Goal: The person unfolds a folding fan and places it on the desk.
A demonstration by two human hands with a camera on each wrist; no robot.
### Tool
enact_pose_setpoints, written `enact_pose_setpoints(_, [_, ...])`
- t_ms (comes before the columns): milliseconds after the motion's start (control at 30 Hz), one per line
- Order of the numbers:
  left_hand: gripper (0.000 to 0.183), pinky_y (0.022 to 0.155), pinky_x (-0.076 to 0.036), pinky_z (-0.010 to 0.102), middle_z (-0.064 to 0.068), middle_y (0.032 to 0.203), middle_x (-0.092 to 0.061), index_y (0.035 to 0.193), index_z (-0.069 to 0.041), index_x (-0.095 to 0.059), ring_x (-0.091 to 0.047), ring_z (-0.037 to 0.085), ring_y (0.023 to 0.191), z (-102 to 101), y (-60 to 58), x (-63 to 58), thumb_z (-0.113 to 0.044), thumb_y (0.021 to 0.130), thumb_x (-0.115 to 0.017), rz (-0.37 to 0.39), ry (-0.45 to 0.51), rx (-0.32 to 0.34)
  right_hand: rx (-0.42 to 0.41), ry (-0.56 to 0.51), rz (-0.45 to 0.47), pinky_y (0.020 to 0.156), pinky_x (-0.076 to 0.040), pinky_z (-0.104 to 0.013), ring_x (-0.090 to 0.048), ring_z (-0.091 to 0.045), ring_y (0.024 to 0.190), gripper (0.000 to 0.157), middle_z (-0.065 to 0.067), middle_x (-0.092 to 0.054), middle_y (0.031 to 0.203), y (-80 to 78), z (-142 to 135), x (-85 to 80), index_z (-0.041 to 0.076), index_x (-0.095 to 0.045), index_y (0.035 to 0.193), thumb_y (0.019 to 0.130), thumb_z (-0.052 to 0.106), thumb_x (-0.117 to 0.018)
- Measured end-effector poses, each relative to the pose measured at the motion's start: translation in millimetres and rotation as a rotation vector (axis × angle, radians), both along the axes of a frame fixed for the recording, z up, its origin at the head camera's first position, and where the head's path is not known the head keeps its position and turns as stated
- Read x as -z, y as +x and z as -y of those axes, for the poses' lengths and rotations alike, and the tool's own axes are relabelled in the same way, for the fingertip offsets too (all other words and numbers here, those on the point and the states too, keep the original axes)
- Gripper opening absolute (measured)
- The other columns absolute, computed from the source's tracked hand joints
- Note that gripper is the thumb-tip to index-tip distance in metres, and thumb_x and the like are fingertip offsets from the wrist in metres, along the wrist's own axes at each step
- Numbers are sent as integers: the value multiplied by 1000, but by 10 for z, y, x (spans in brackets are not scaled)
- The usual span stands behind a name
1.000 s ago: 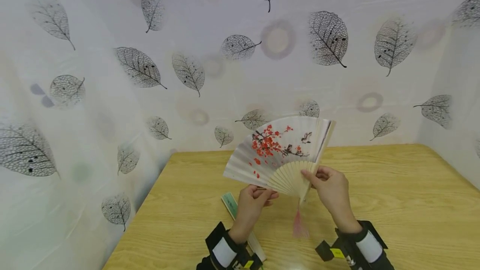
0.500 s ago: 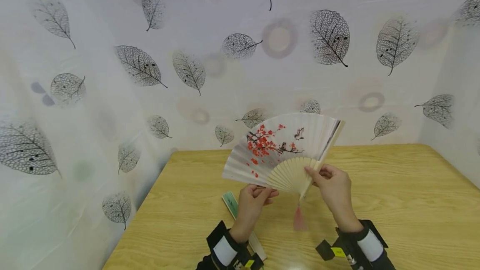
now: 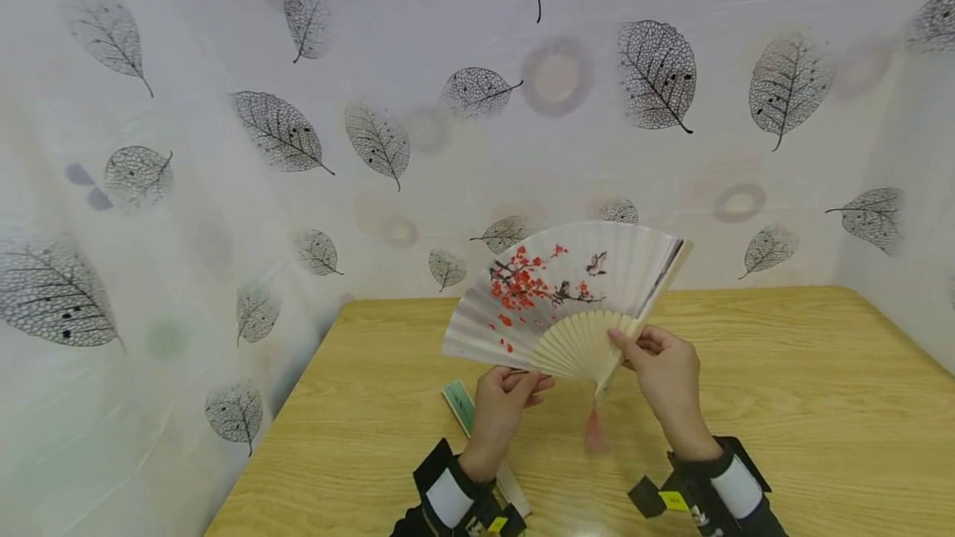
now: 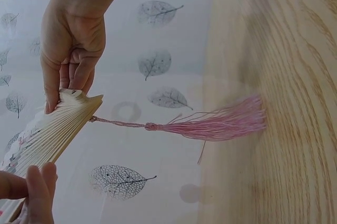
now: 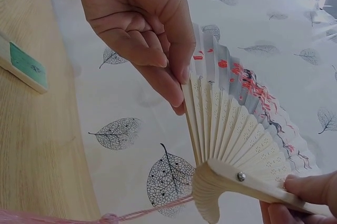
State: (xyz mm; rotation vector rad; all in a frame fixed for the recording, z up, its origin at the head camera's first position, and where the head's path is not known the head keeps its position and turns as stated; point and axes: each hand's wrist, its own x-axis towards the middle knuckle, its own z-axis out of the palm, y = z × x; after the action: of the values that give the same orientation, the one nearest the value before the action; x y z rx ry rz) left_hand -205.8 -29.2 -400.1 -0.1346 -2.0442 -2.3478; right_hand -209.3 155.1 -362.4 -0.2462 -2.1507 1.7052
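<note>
A folding fan (image 3: 559, 297), white with red blossoms and small birds, is spread above the table between both hands. My left hand (image 3: 503, 400) pinches the fan's lower left edge stick between thumb and fingers. On the other side my right hand (image 3: 664, 375) grips the right guard and some gathered sticks, thumb in front. The right wrist view shows the pale pierced ribs (image 5: 231, 124) fanned out from a metal rivet (image 5: 241, 176). From the pivot end hangs a pink tassel (image 4: 221, 121), its strands well apart from both hands.
A long narrow box (image 3: 458, 404) with a green label lies on the wooden table (image 3: 806, 404), partly hidden behind my left hand and wrist. A pale leaf-printed sheet (image 3: 418, 40) hangs behind and at both sides of the table.
The right hand has moved slightly right and up, drawing the fan wider and tilting its right guard outward. The tassel has risen a little. The left hand has stayed nearly still.
</note>
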Motion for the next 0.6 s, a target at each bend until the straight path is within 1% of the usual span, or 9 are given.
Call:
enact_pose_setpoints(267, [24,63,-54,20,22,91,-67,99,7,-56,-64,20,81,-4,-7,2,-12,84,-58,-13,10,-15,13,-48,-7,58,-52,-16,-60,-4,66,39,3,-65,72,1,19,-1,-4,-64,95,76,31,-67])
enact_pose_setpoints(400, [25,64,-54,21,22,91,-67,98,7,-57,-64,20,81,-2,-5,6,-12,84,-58,-20,1,-21,25,-50,-19,58,-53,-16,-60,-6,66,42,1,-66,73,4,28,3,-4,-64,95,76,33,-67])
enact_pose_setpoints(500, [25,64,-54,21,21,90,-67,98,7,-57,-64,20,81,-4,0,4,-13,83,-59,-22,1,-26,25,-35,-51,58,-53,-18,-62,-10,67,47,-4,-67,75,-18,18,46,-5,-63,95,75,37,-67])
enact_pose_setpoints(567, [24,64,-54,21,21,90,-67,98,7,-57,-64,20,81,-6,2,-2,-13,83,-59,-18,9,-30,7,-78,-115,54,-53,-18,-62,-11,66,41,-5,-68,74,-85,-22,159,-3,-65,92,74,34,-69])
enact_pose_setpoints(600, [24,64,-54,22,21,90,-67,98,7,-57,-64,20,81,-5,4,-5,-12,83,-59,-17,11,-31,2,-74,-127,54,-53,-18,-62,-12,66,42,-5,-68,75,-88,-25,170,-4,-64,91,74,34,-69])
